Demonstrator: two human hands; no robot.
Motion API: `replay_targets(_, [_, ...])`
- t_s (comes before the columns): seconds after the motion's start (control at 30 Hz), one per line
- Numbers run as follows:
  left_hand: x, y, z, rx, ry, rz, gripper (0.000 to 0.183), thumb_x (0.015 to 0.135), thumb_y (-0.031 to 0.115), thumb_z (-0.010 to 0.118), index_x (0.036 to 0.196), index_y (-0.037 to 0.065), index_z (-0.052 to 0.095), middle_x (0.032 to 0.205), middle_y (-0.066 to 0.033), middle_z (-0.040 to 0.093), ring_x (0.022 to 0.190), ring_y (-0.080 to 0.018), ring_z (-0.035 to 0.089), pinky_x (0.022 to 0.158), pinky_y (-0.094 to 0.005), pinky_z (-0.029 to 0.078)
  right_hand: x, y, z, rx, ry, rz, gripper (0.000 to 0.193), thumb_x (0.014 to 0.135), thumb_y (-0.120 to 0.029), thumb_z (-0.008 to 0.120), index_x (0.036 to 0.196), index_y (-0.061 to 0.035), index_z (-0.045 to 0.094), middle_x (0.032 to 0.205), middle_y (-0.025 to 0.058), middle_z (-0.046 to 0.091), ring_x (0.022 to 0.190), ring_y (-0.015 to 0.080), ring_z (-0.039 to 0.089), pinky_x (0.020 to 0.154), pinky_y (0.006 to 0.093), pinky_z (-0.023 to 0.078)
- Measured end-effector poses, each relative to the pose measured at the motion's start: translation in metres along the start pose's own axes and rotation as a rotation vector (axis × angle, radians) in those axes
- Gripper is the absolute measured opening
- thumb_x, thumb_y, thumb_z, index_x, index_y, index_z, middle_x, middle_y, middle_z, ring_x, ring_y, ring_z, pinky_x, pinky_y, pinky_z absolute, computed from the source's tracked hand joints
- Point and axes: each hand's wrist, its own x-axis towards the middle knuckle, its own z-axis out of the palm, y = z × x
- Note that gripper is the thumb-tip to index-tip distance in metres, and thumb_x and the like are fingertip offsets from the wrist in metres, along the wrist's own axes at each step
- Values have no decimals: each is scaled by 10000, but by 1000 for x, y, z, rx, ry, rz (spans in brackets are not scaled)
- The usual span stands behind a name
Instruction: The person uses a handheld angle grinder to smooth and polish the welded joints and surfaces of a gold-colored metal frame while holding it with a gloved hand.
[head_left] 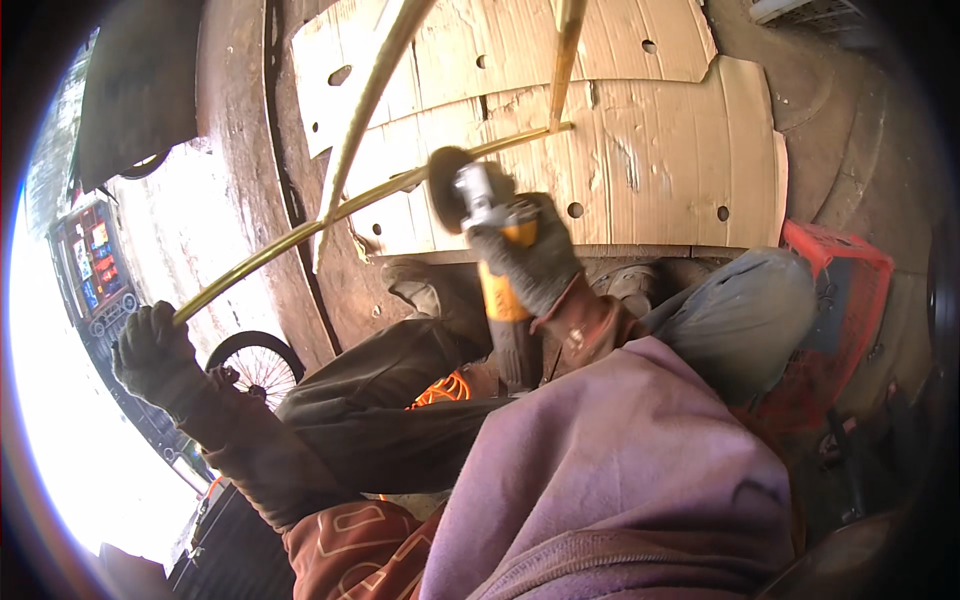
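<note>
In my gloved right hand (530, 255) is a yellow and grey angle grinder (505, 290), gripped round its body. Its dark disc (450, 188) stands upright against or just beside a long brass-coloured metal rod (400, 182); whether they touch I cannot tell. My gloved left hand (158, 355) is closed round the rod's near left end. From there the rod slants up to the right, over the cardboard. Two more brass-coloured pieces, a long bar (370, 105) and a shorter bar (566, 62), meet the rod and run toward the top edge.
Flattened cardboard (670, 150) with several holes covers the floor ahead. A red plastic crate (840, 290) stands by my right knee. An orange cord (442, 390) lies coiled between my legs. At the left are a spoked wheel (262, 372) and a bright doorway side.
</note>
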Motion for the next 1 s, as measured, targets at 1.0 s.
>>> replay_targets(1.0, [-17,-4,21,-2633,379,-954,111,778,188,536,690,195,469,663,26,447,651,-157,488,597,-332,410,-23,-7,29,-343,-220,-51,530,795,-114,812,1164,-35,441,1028,102,643,871,141,661,732,269,568])
